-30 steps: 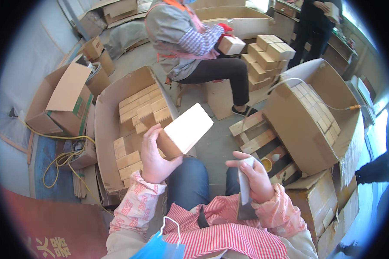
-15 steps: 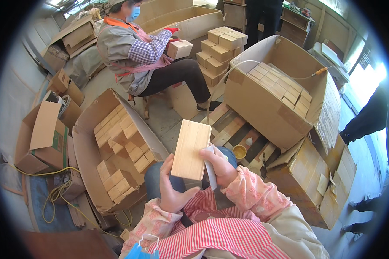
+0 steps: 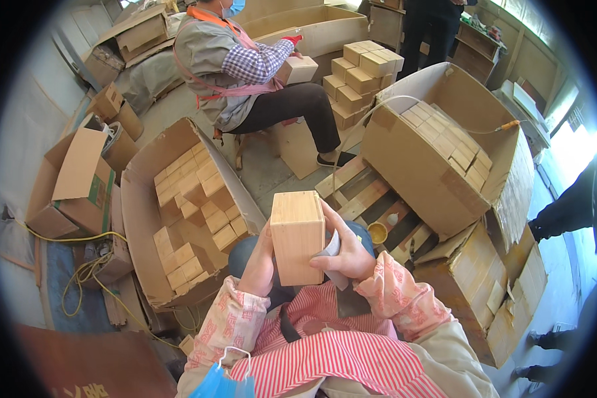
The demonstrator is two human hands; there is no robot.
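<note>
Between my hands, above my lap, is a light wooden box [image 3: 297,249], tilted so its top and one long side show. My left hand [image 3: 259,266] grips its left side, with the fingertips hidden behind it. On the right side, my right hand [image 3: 345,255] holds the box with its fingers around the far edge. A grey-white sheet [image 3: 331,247], perhaps sandpaper, is pinched in that same hand under the thumb and lies against the box.
An open carton [image 3: 136,242] of wooden boxes stands at left, a larger one [image 3: 418,176] at right. A pallet [image 3: 358,189] bears a small yellow cup [image 3: 377,232]. Across from me a seated co-worker [image 3: 245,86] in red gloves holds a box beside stacked boxes [image 3: 358,83]. A yellow cord [image 3: 79,278] lies at left.
The wooden box has been turned from showing a broad face to showing its top and a side. My left hand has closed from a loose spread onto its side.
</note>
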